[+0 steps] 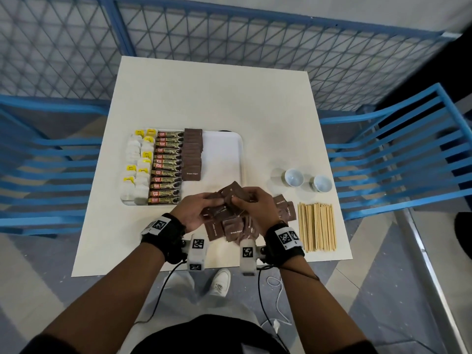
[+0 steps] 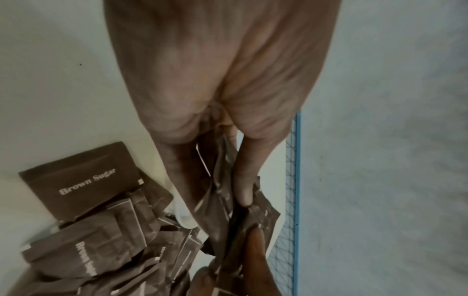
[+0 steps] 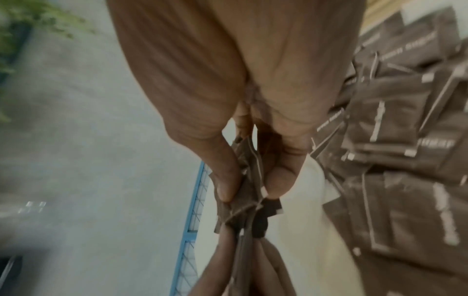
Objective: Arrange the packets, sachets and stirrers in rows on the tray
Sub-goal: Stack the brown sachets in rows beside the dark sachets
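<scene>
Brown sugar sachets [image 1: 231,198] pinched by left hand [image 1: 194,213] and right hand [image 1: 255,204] should be squared before being laid beside the sachet row [image 1: 192,154] on the tray [image 1: 224,149].

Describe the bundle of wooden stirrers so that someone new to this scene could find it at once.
Start at the white table and go to its near right corner, right of the person's right hand. The wooden stirrers lie there side by side, off the tray, just in front of two white cups. They alone are pale, thin sticks; the neighbouring sugar sachets are dark brown squares.
</scene>
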The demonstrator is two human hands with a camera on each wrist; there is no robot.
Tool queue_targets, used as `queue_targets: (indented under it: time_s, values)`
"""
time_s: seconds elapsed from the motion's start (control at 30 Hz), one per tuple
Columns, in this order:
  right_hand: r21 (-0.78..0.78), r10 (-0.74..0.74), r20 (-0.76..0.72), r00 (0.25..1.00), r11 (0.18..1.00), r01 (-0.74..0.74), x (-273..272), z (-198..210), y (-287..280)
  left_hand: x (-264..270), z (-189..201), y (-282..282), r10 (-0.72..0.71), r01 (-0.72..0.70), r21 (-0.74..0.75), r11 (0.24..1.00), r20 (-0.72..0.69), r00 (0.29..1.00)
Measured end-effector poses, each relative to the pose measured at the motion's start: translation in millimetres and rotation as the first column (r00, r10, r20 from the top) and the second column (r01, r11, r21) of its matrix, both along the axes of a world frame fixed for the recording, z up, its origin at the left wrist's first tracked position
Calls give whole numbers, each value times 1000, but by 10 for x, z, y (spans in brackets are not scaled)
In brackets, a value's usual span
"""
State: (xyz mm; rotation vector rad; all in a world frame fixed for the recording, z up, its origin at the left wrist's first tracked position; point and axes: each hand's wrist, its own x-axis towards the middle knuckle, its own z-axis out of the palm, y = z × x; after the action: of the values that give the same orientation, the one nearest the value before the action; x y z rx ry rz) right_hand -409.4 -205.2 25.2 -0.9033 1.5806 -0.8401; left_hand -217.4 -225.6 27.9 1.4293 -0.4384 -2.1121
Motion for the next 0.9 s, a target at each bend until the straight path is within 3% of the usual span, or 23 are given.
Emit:
queue_targets:
  time_s: [0.13, 0.2, 0.33, 0.43, 0.53, 0.6, 0.67, 0.77, 0.9]
  values:
    - [113, -44, 231, 972, 993, 18, 151, 33, -137, 132, 19, -143, 101, -99, 35, 994, -66, 993]
    - [131, -45, 270, 962, 991, 10, 234, 87, -208, 203, 50, -221, 123, -119, 42, 992, -107, 987]
    - [85, -101, 311, 945, 993, 78, 355, 170, -368, 380, 54, -412, 221, -211, 95, 973, -106, 970]
    - [55, -181, 469, 865, 983, 176, 440, 293, -501, 519, 45, -559, 295, -284, 142, 948, -65, 953]
    - [49, -132, 521, 843, 991, 125, 598, 389, -614, 579, 84, -682, 291, -278, 152, 948, -69, 954]
    - [42, -34, 414, 909, 999, 18, 757, 386, -659, 603, 174, -745, 251, -235, 140, 962, -118, 961]
    - [31, 75, 139, 987, 996, -80, 905, 318, -690, 657, 258, -787, 175, -149, 127, 981, -226, 958]
    - [-14, 157, -256, 954, 986, -166, 1047, 264, -722, 819, 299, -826, 46, -20, 90, 996, -295, 955]
    - [-46, 215, -327, 920, 969, -243, 1154, 273, -771, 1030, 198, -763, -82, 89, 15, 996, -262, 962]
